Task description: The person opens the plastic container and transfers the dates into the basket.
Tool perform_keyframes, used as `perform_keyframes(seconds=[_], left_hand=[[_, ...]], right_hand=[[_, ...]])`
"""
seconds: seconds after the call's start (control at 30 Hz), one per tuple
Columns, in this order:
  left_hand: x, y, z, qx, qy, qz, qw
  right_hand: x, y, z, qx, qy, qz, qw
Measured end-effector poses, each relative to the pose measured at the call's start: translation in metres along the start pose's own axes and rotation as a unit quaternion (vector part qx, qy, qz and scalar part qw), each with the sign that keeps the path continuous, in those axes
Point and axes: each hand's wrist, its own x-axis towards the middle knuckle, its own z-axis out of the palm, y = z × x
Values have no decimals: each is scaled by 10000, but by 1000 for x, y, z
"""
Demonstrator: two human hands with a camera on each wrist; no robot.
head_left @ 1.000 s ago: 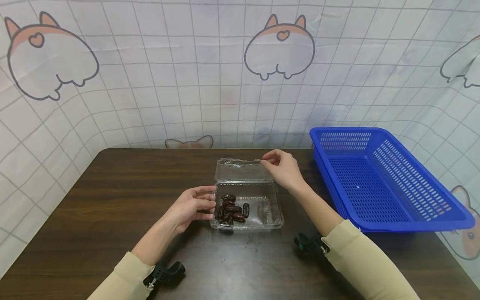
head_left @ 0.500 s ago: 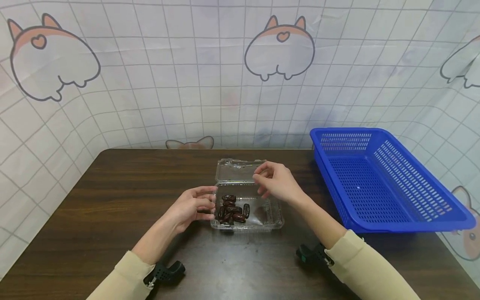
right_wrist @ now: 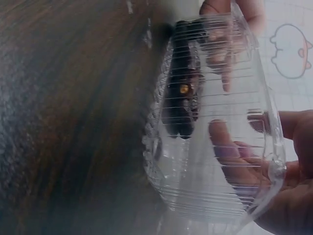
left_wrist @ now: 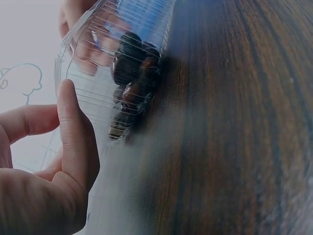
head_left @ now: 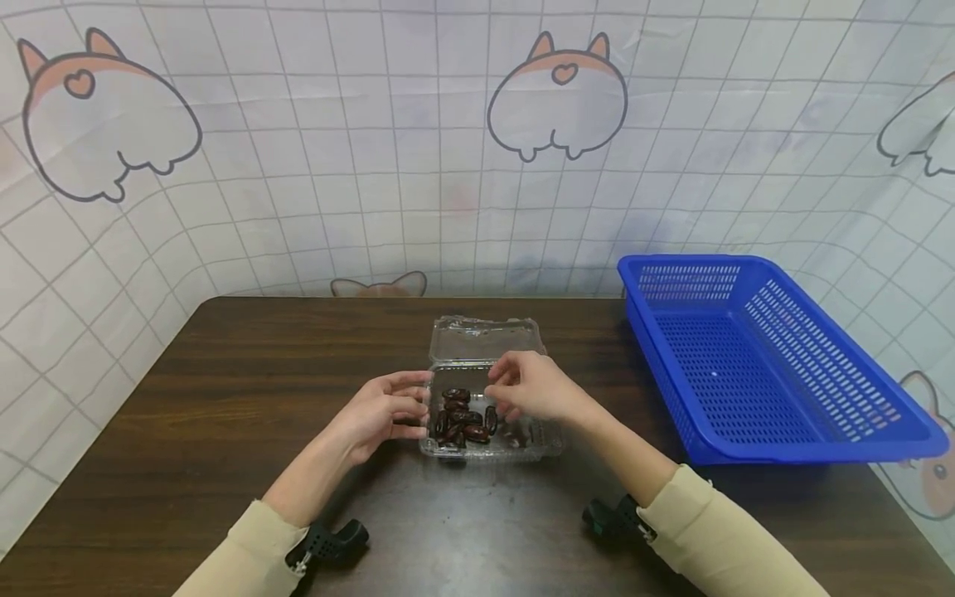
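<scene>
A clear plastic clamshell box (head_left: 440, 453) stands on the table with its hinged lid (head_left: 485, 338) tipped back. Several dark, glossy dates (head_left: 462, 419) are gathered in its left half; through the box wall they also show in the right wrist view as dark dates (right_wrist: 181, 103). My left hand (head_left: 384, 414) touches the left side with spread, fairly straight fingers; in the left wrist view the thumb (left_wrist: 73, 127) lies against the wall. My right hand (head_left: 539, 386) is inside the box opening, right of the dates, fingers loosely bent and apart, nothing seen between them.
A large blue plastic basket (head_left: 791, 452) with slotted walls stands at the right. The brown wood-grain table (head_left: 313, 340) reaches back to a white gridded cloth (head_left: 448, 207) with cartoon animals. Black wrist mounts (head_left: 336, 543) hang beneath both sleeves.
My right hand has let go of the lid's top right corner and come down and left into the box. The lid stays tipped back. The left hand has kept its place at the side.
</scene>
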Motion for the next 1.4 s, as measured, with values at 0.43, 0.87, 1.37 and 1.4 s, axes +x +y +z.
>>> perform_keyframes(seconds=[0.43,0.87,1.37,1.4], left_hand=[[1,0,0,36,18,33,10000],[0,-2,1,29,-48,137,9999],[0,-2,1,24,43,95,9999],[0,-2,2,16,46,109,9999]], right_hand=[[2,3,7,-1447,-102,-357,9888],[6,5,21,-2263,58,-89,9740],[3,4,24,-2475,73,-221,9686],[3,4,24,-2448,88,-248,9692]])
